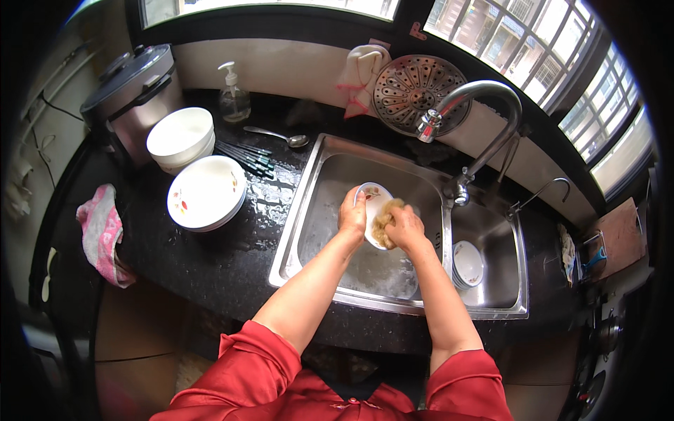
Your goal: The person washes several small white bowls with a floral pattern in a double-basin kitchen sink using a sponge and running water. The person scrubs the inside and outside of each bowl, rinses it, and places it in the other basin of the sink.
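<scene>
My left hand grips the left rim of a white bowl with a floral print, tilted over the large basin of a steel double sink. Pressed against the bowl's inside is a tan loofah-like scrubber, held in my right hand. The scrubber covers much of the bowl's right side. In the smaller basin on the right rests a stack of floral bowls.
Left of the sink stand floral plates, white bowls, dark chopsticks, a metal spoon, a soap pump bottle and an electric pressure cooker. A curved faucet arches over the divider. A pink cloth hangs at the left counter edge.
</scene>
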### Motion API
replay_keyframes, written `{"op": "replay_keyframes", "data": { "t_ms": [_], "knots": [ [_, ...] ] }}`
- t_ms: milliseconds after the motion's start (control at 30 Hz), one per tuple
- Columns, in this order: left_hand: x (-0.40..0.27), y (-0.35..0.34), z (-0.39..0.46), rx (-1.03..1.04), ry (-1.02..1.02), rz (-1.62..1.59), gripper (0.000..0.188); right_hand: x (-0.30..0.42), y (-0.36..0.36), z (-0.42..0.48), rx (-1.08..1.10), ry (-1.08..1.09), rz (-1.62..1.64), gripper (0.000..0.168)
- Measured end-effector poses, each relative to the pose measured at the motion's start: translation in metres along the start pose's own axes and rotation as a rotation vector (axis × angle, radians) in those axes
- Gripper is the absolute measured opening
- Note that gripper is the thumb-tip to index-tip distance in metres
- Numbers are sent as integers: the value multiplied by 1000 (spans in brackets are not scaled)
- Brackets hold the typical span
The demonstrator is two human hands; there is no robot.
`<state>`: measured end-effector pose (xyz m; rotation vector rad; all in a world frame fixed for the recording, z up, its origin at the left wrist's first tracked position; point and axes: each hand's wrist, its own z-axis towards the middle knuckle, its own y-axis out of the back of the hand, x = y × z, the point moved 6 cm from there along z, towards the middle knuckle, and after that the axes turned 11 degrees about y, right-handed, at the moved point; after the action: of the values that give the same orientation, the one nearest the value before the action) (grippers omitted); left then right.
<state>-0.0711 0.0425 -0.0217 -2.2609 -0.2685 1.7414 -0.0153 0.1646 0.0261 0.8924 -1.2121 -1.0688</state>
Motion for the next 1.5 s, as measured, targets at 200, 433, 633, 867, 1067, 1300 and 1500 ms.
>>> {"op": "replay_keyframes", "data": {
  "t_ms": [200, 433, 633, 867, 1067, 1300, 1500],
  "knots": [
    [20, -10, 3, 147, 203, -169, 30, 26, -4, 2, -169, 294, 606, 30],
    [5, -8, -6, 68, 218, -104, 29, 10, 21, 15, -174, 0, -174, 23],
    [12, 2, 2, -38, 120, 18, 25, 45, 5, -23, 184, 253, 109, 26],
    [17, -19, -1, 331, 335, -12, 48, 59, 28, -31, -63, 272, 33, 26],
    [42, -12, 19, 247, 297, 122, 48, -4, 25, -22, -147, -251, 1497, 37],
    [-24, -39, -33, 790, 403, -642, 33, -60, -9, 0, -251, -351, 1752, 45],
    [-2, -14, -10, 474, 245, -498, 21, -83, -70, -4, 172, -263, -17, 48]
  ]
}}
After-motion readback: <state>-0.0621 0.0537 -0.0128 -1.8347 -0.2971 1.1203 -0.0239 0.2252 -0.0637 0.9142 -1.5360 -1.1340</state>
